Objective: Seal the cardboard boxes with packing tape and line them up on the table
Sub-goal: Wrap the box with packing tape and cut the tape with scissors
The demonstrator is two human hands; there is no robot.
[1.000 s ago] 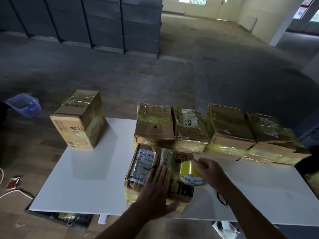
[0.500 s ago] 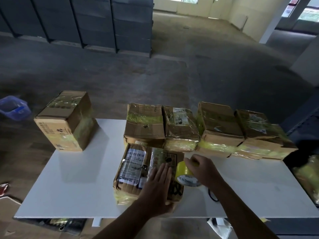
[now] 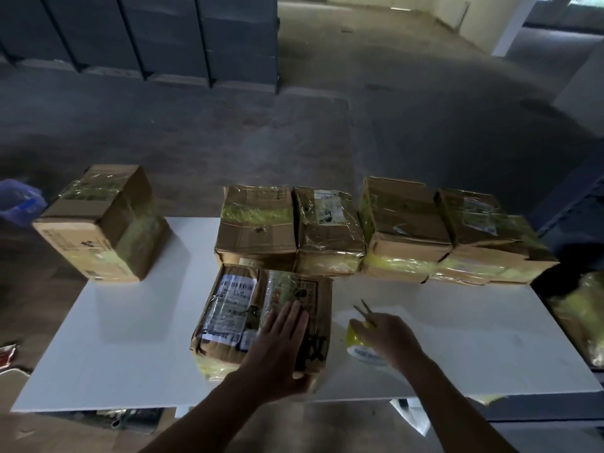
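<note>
A taped cardboard box (image 3: 238, 308) with a barcode label lies at the front of the white table (image 3: 137, 338). My left hand (image 3: 281, 348) presses flat on its right half, fingers straight. To the right of that box, my right hand (image 3: 389, 338) grips a yellow tape roll (image 3: 354, 340) low over the table. Two thin scissor blades (image 3: 363, 309) stick out past its fingers. Several boxes wrapped in yellowish tape stand side by side along the far edge, from the leftmost box in the row (image 3: 258, 223) to the rightmost box in the row (image 3: 483, 230). A single taped box (image 3: 101, 223) sits on the far left corner.
A blue bin (image 3: 16, 201) stands on the floor at the left. Another yellow-taped bundle (image 3: 581, 318) shows past the table's right end. Dark shelving (image 3: 163, 37) lines the back wall. Bare tabletop lies between the lone left box and the row.
My right hand has carried the tape roll off the front box's right edge and down to the table beside it. The scissor blades now show. My left hand stays flat on the box.
</note>
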